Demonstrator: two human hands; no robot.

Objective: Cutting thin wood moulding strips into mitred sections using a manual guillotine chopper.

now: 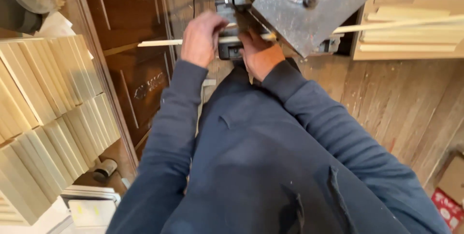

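Wood shop, at the cutter's (pixel 309 16) front edge: I've got both left hand (pixel 200 38) and right hand (pixel 256 53) clamped on the strip (pixel 159 42), feeding it; next needs square alignment.

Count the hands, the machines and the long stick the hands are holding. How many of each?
Hands: 2, left hand and right hand
Machine: 1
Stick: 1
Total: 4
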